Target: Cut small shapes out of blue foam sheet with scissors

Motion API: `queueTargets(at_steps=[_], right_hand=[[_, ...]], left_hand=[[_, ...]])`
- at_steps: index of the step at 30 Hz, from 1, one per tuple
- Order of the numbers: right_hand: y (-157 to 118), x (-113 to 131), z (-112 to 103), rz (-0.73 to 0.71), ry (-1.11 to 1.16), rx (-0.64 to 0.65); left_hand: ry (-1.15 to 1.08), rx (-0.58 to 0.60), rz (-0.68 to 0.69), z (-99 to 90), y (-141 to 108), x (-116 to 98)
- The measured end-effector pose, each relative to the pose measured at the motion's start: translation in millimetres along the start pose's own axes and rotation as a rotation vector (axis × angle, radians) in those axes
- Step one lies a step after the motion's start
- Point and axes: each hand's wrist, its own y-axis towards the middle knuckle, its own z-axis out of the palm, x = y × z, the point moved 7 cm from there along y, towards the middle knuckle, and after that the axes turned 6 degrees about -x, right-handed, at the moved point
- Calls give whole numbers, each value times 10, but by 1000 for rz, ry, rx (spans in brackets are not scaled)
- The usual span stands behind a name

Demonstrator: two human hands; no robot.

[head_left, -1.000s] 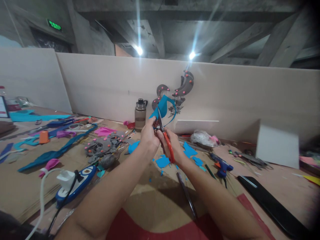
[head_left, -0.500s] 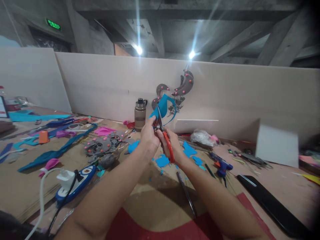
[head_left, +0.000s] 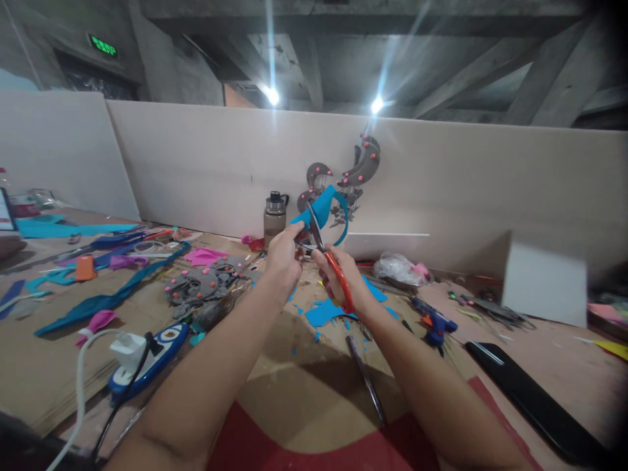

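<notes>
Held up over the table is a blue sheet piece, thin and bendy, with a narrow curved strip looping off its right side. My left hand pinches its lower left end between thumb and fingers. Closed round the orange-red handles of a pair of scissors is my right hand. The metal blades point up and lie against the blue piece. Below my hands, blue scraps are scattered on the cardboard. A pen-like dark stick lies nearer to me.
A drink bottle stands by the white board. Grey pieces with pink pins lie left of my arms, near a blue power strip with cords. At right are a blue glue gun and a glossy black slab.
My left hand has shifted slightly left and down, the right hand slightly right. The blue piece tilts more, and its strip has moved. A larger blue scrap now shows below the scissors.
</notes>
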Motion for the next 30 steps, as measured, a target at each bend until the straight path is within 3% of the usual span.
queueTargets(at_steps=[3,11,19,23,30], right_hand=[[-5,-28,-41,47,23,4],[-75,65,15,215,110,114],[-115,140,43,157,70,213],[-121,140,39,141,35,226],[-117,117,59,166,84,236]], left_hand=[[65,74,23,16,57,-83],[240,239,-87,5,231,-271],[357,323,-104,-70,362,-397],[414,411,-72,-75,379,-433],[468,458,-76,-85,371,-434]])
